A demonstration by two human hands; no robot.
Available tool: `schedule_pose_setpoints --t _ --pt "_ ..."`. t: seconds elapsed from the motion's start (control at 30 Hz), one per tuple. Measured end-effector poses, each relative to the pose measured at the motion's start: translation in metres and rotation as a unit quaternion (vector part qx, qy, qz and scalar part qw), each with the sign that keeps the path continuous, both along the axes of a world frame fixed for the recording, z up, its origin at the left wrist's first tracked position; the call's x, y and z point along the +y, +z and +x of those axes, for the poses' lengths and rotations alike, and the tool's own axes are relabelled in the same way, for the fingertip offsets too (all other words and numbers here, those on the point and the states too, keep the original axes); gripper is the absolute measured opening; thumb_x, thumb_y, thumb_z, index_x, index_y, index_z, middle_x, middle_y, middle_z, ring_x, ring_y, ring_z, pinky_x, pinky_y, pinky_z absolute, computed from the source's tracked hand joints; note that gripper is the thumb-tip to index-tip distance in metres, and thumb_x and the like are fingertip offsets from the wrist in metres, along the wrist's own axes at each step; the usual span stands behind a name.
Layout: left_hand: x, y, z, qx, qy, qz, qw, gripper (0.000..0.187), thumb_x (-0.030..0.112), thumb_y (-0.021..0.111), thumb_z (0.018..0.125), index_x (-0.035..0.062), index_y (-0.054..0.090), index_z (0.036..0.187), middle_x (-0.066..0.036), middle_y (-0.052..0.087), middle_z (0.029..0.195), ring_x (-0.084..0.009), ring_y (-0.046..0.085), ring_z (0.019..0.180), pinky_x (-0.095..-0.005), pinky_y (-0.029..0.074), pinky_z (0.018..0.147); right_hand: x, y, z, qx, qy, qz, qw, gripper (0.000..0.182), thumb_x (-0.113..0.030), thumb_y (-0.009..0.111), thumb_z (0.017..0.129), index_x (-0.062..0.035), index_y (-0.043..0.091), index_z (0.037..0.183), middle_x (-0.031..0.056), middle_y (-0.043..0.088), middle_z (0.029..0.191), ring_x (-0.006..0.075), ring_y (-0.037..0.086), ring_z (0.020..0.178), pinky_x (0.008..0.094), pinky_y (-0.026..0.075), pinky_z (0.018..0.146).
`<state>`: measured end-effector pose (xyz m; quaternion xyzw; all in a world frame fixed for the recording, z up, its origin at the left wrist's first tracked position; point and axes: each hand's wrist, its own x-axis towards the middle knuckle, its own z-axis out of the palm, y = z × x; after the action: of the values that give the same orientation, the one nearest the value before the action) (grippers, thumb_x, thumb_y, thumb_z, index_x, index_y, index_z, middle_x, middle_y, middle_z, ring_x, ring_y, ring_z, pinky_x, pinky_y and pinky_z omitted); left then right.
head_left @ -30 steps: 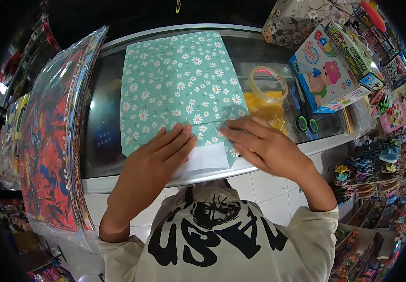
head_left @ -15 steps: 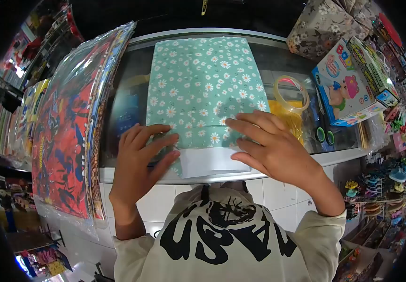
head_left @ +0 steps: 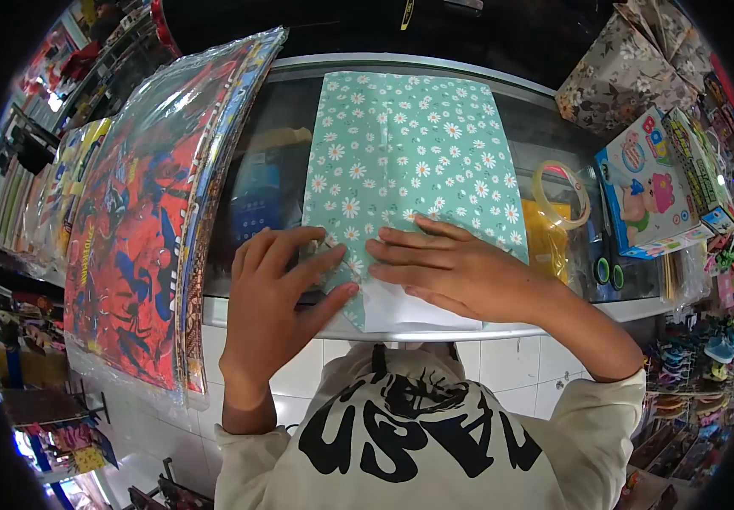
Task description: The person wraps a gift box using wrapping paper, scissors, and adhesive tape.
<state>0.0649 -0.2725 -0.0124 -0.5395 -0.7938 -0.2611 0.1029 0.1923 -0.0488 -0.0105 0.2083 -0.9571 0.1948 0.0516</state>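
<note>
Green daisy-print paper (head_left: 409, 161) lies on the glass counter, its near edge turned so that a white underside (head_left: 414, 308) shows at the counter's front. My left hand (head_left: 280, 293) rests at the paper's lower left corner, fingers apart, with the fingertips on the green surface and nothing gripped. Flat across the lower part of the sheet lies my right hand (head_left: 456, 270), its fingers stretched out to the left over the edge between green and white. The two hands are close together but do not touch.
To the left is a stack of plastic-wrapped red packs (head_left: 133, 255). Right of the paper lie a tape roll (head_left: 561, 195), a yellow packet (head_left: 546, 242) and green-handled scissors (head_left: 608, 272). Farther right stand a toy box (head_left: 646, 187) and a floral bag (head_left: 626, 72).
My right hand has moved left along the fold and flattened, nearer my left hand. The whole scene has shifted right in view.
</note>
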Motion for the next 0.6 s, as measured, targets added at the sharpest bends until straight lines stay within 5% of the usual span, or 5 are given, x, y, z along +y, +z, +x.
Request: schedule_pose_setpoints --t 0.1,0.2,0.4,0.6 --pt "-0.002 0.000 -0.001 0.017 -0.005 -0.009 1.000 0.044 0.021 0.081 0.069 0.0114 0.070 0.110 -0.008 0.062 0.115 -0.0300 0.055 0.107 -0.0431 0.042 0.093 0.000 -0.004 0.001 -0.003 0.007 0.008 1.000 0.038 -0.017 0.055 0.094 -0.0120 0.052 0.131 0.0067 0.044 0.147 0.0209 0.035 0.140 0.0459 0.025 0.118" --pt "0.000 -0.003 -0.001 -0.100 0.012 0.014 0.995 0.044 0.025 0.079 0.072 0.0128 0.070 0.113 -0.009 0.060 0.119 -0.0310 0.054 0.109 -0.0457 0.040 0.098 -0.001 -0.006 0.001 -0.001 0.005 0.025 1.000 0.041 -0.016 0.057 0.092 -0.0119 0.051 0.132 0.0057 0.042 0.148 0.0214 0.035 0.140 0.0456 0.025 0.118" --pt "-0.005 -0.004 -0.002 -0.049 -0.015 -0.030 0.998 0.049 0.025 0.075 0.077 0.0150 0.064 0.124 -0.011 0.057 0.126 -0.0346 0.053 0.112 -0.0493 0.035 0.106 -0.004 -0.003 -0.001 -0.019 -0.002 0.012 1.000 0.045 -0.014 0.059 0.090 -0.0116 0.050 0.134 0.0049 0.042 0.148 0.0219 0.035 0.140 0.0454 0.025 0.118" --pt "-0.005 -0.007 -0.002 0.025 -0.094 -0.097 0.991 0.044 0.025 0.069 0.084 0.0142 0.063 0.126 -0.005 0.054 0.139 -0.0263 0.050 0.128 -0.0500 0.026 0.114 -0.002 -0.002 0.001 -0.004 0.015 0.042 0.999 0.048 -0.015 0.059 0.090 -0.0112 0.048 0.136 0.0056 0.043 0.148 0.0226 0.037 0.139 0.0446 0.027 0.117"
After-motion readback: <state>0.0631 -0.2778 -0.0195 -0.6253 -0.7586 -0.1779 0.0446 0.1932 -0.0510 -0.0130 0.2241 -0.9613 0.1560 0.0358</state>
